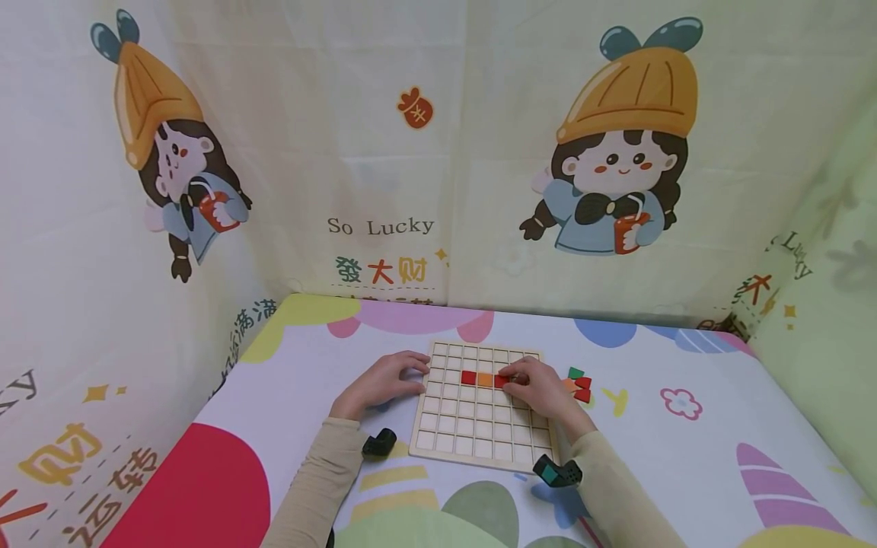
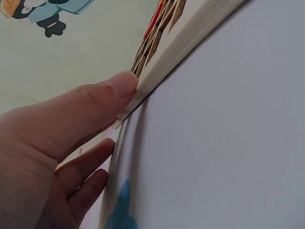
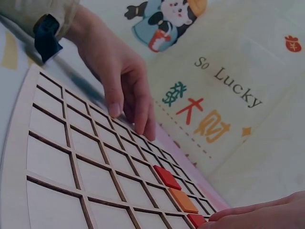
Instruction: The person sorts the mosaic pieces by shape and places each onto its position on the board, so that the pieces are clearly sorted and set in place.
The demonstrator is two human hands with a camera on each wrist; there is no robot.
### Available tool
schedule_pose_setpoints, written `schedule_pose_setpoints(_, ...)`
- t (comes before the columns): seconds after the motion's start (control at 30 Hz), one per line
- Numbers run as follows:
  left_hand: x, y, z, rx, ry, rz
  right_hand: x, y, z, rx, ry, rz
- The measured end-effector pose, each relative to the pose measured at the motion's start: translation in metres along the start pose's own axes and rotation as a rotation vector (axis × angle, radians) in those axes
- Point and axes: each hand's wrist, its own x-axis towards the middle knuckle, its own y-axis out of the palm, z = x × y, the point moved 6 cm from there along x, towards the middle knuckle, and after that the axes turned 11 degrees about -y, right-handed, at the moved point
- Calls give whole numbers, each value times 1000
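A wooden grid board (image 1: 473,447) lies flat on the table. In one of its rows sit a red square tile (image 1: 469,377) and an orange tile (image 1: 485,379), with another red tile (image 1: 501,381) to their right. My right hand (image 1: 541,387) has its thumb and fingertips at that right-hand red tile, pinching it in its cell; the right wrist view shows the fingertips (image 3: 212,220) against it. On the board's left edge my left hand (image 1: 385,382) rests with fingers spread. Its thumb (image 2: 125,85) touches the board's side in the left wrist view.
Beyond my right hand, next to the board's right edge, lies a small pile of red, orange and green pieces (image 1: 581,385). The table has a printed cloth (image 1: 685,464). Printed curtains (image 1: 493,228) hang behind and at both sides.
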Motion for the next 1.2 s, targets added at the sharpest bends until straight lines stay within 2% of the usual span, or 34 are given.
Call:
schedule_pose_setpoints(0.47,1,0,1,-3,16,-13,-1,-1,0,-5,1,-27)
schedule_pose_setpoints(0.67,1,0,1,-1,19,-13,-2,-1,0,12,-7,-22)
schedule_pose_setpoints(0.8,2,1,2,-1,12,-10,-6,-3,-2,57,25,-22)
schedule_pose_setpoints(1.0,1,2,2,3,4,-7,-16,-16,-15,123,112,-26)
schedule_pose_setpoints(1.2,3,1,3,12,12,-12,-31,-38,-30,49,106,-71)
